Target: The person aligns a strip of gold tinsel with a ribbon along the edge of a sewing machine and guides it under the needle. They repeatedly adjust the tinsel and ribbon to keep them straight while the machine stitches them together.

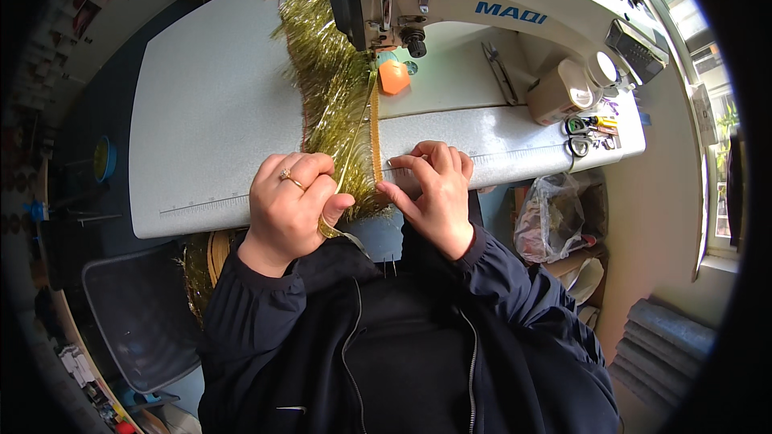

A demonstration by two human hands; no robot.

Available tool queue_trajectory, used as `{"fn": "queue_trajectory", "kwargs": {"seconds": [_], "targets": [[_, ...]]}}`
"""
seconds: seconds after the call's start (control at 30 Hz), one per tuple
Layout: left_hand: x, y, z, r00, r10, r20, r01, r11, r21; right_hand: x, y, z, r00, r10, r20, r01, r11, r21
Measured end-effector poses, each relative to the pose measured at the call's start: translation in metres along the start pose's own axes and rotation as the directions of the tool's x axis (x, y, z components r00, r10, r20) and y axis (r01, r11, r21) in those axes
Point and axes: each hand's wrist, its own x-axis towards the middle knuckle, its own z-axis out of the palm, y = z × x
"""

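A strip of gold-green tinsel fringe (335,90) lies across the sewing machine table (205,102), with an orange-gold braided edge (375,132) along its right side. This edge runs up to the needle area of the MAQI sewing machine (506,9). My left hand (292,208), wearing a ring, is closed on a narrow gold ribbon (353,154), whose loose end hangs below the fist. The ribbon stretches up over the fringe to the presser foot. My right hand (437,190) is beside the braid, its fingers curved and spread, thumb tip at the braid's edge; whether it pinches the braid is unclear.
An orange piece (395,77) lies right of the needle. Thread snips (500,72), a plastic container (561,90), black-handled scissors (578,138) and small tools are farther right. A clear plastic bag (550,217) stands below the table's right part. A dark chair (142,319) is at lower left.
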Motion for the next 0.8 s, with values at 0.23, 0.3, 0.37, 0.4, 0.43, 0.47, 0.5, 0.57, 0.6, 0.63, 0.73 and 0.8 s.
{"fn": "queue_trajectory", "kwargs": {"seconds": [0.23,0.3,0.37,0.4,0.43,0.47,0.5,0.57,0.6,0.63,0.73,0.8], "targets": [[0.001,-0.002,0.001,0.999,0.007,-0.036,-0.007,1.0,0.007,0.009,-0.025,0.012,0.995,-0.099,0.032,0.09,0.976,0.198],[0.0,-0.001,0.003,0.999,0.011,-0.044,-0.011,1.0,-0.01,0.004,-0.04,0.019,0.96,-0.25,0.123,0.226,0.957,0.179],[-0.001,-0.002,0.003,0.999,0.013,-0.029,-0.013,1.0,-0.027,-0.006,-0.054,0.029,0.861,-0.473,0.186,0.469,0.88,0.067],[-0.001,-0.002,0.002,1.0,0.023,-0.003,-0.023,1.0,-0.018,-0.012,-0.059,0.034,0.787,-0.566,0.245,0.573,0.818,0.05],[-0.002,-0.002,0.001,0.999,0.029,0.023,-0.028,1.0,-0.012,-0.018,-0.061,0.038,0.709,-0.653,0.264,0.668,0.743,0.044],[-0.003,-0.002,0.001,0.999,0.032,0.044,-0.032,0.999,-0.014,-0.024,-0.062,0.042,0.654,-0.713,0.252,0.704,0.696,0.143],[-0.003,-0.003,0.002,0.998,0.052,0.042,-0.051,0.999,-0.008,-0.029,-0.06,0.045,0.584,-0.783,0.216,0.749,0.622,0.23],[-0.003,-0.002,0.005,0.996,0.086,0.027,-0.086,0.996,-0.012,-0.042,-0.049,0.041,0.477,-0.849,0.226,0.725,0.525,0.446],[-0.004,-0.002,0.005,0.994,0.09,0.058,-0.089,0.996,-0.024,-0.047,-0.036,0.033,0.418,-0.854,0.311,0.719,0.52,0.461],[-0.004,-0.003,0.005,0.992,0.103,0.069,-0.1,0.994,-0.037,-0.05,-0.021,0.023,0.438,-0.839,0.324,0.698,0.544,0.465],[-0.005,-0.004,0.007,0.989,0.116,0.097,-0.11,0.992,-0.066,-0.058,0.019,-0.004,0.686,-0.719,0.107,0.668,0.682,0.298],[-0.006,-0.004,0.008,0.99,0.12,0.08,-0.115,0.992,-0.057,-0.058,0.043,-0.012,0.785,-0.619,-0.034,0.619,0.781,0.082]]}}
